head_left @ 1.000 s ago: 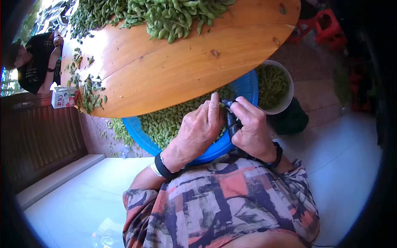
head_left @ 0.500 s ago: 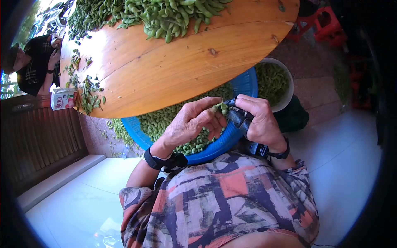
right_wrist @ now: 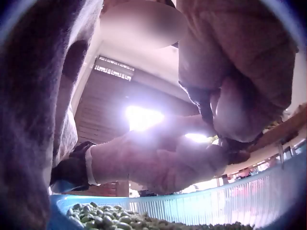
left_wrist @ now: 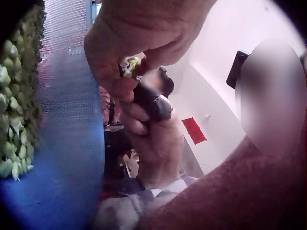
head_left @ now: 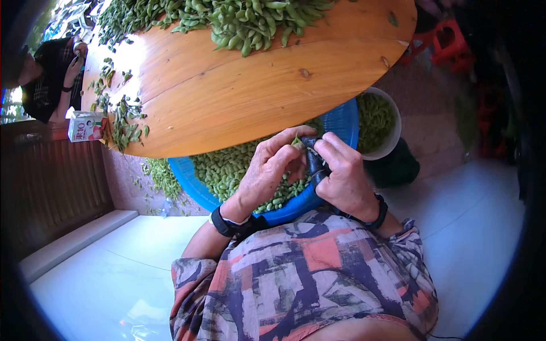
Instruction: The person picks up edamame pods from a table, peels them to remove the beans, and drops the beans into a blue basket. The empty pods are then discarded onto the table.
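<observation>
at the far left a drink carton (head_left: 86,128) stands by the edge of the wooden table (head_left: 244,96), beside loose pods (head_left: 126,135); the big heap of pods (head_left: 250,25) lies on the far side, perhaps to spare the near edge for working. under that edge sits the blue basket (head_left: 194,191), holding green beans (head_left: 224,170); it is probably tucked against the person's lap so that anything dropped lands inside. the left hand (head_left: 263,170) is above it, thumb and forefinger clamped on a small green pod (head_left: 297,144), likely to steady it. the pod is between the two hands, over the basket. the right hand (head_left: 350,175) has its fingers curled in, pinching the pod's other side; dark wraps (head_left: 314,163) cover its digits, i would guess against wear. to the right, near the basket, a white tub (head_left: 398,126) holds green husks, seemingly kept within reach.
</observation>
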A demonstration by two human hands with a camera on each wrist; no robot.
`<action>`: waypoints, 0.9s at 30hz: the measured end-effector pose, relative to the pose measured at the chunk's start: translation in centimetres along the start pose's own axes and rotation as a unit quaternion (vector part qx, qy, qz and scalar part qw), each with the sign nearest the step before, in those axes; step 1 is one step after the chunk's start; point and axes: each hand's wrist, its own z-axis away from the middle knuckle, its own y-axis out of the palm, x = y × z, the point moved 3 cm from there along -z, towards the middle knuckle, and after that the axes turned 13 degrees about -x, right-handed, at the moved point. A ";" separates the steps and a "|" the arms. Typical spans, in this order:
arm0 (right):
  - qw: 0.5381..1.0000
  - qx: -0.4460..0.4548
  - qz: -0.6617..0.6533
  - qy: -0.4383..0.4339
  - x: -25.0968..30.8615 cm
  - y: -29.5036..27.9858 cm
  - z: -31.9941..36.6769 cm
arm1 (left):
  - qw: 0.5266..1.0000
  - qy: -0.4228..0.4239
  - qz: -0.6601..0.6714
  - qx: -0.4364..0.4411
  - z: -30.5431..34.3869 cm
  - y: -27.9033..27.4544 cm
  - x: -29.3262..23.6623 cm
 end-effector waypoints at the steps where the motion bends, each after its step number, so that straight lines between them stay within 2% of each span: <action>1: 1.000 -0.006 0.004 -0.007 0.1 0.1 0.0 | 1.000 -0.006 0.029 0.007 0.0 0.0 -0.1; 5: 1.000 -0.002 0.019 -0.008 0.4 0.3 -0.2 | 0.994 -0.036 0.105 -0.017 0.0 0.2 0.6; 7: 0.999 -0.012 0.029 -0.011 0.5 0.6 -0.1 | 0.999 -0.014 0.049 -0.018 0.1 0.0 0.3; 16: 0.998 -0.043 0.031 -0.032 0.2 0.7 0.0 | 0.992 -0.035 0.115 -0.036 0.1 0.6 0.9; 20: 0.999 -0.030 0.032 -0.010 0.0 0.6 0.1 | 0.997 -0.015 0.072 -0.006 0.1 0.2 1.0; 26: 0.999 -0.029 0.011 0.010 -0.2 0.4 -0.1 | 0.995 -0.034 0.084 -0.050 0.2 0.7 1.0; 27: 1.000 -0.027 0.008 0.009 0.0 0.4 -0.1 | 0.997 -0.013 0.068 -0.040 0.2 0.6 1.1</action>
